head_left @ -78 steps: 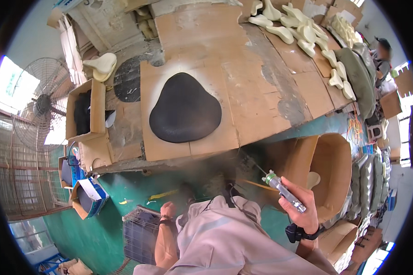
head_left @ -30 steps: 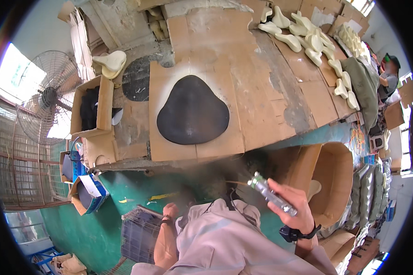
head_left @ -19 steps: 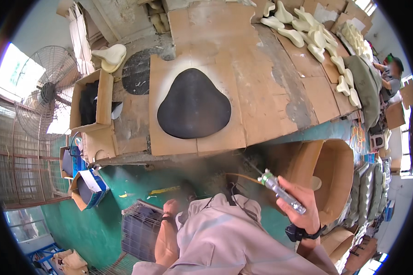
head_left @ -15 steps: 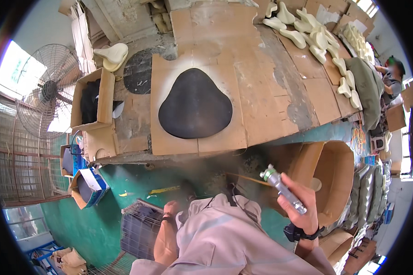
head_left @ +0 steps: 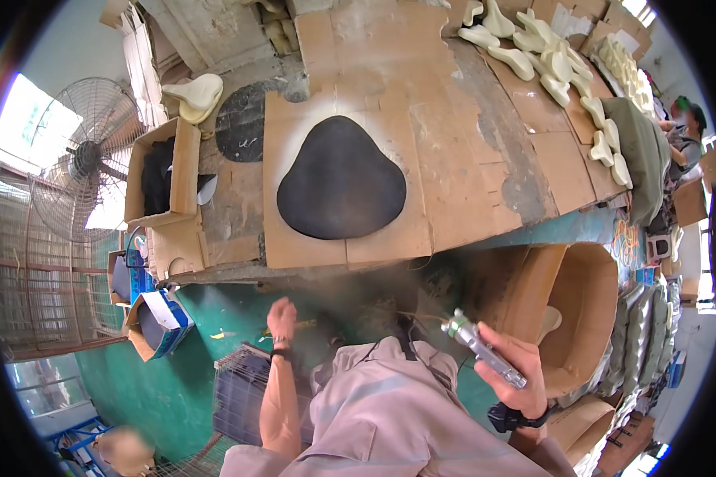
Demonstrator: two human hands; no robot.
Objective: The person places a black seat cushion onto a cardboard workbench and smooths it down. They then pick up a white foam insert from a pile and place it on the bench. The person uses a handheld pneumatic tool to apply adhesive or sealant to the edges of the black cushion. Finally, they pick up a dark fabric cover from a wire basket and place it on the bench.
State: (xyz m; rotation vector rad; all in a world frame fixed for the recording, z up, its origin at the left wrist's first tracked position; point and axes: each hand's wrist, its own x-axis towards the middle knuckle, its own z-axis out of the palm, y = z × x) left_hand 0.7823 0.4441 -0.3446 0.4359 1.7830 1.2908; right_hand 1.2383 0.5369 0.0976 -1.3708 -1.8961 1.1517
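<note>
My right hand (head_left: pixel 511 367) is wrapped round a silver spray gun (head_left: pixel 485 350) with a green ring near its front end. It holds the gun in front of the large cardboard box, off the table's front edge. My left hand (head_left: pixel 282 319) is raised just short of the table, above the wire cage, with its fingers curled in and nothing visible in them. On the table a black, rounded triangular saddle cover (head_left: pixel 342 181) lies flat on a cardboard sheet (head_left: pixel 294 253), with pale overspray around its upper edge. Neither hand touches it.
An open cardboard box (head_left: pixel 585 318) stands right of my legs. Cream saddle foams (head_left: pixel 553 60) crowd the table's far right. A carton of black pieces (head_left: pixel 163 171) sits at the left, near a large fan (head_left: pixel 87 159). A wire cage (head_left: pixel 247 393) is by my left arm; a person (head_left: pixel 684 139) is far right.
My left hand has risen from beside my lap toward the table edge. My right hand with the spray gun has dropped slightly. The saddle cover stays in place.
</note>
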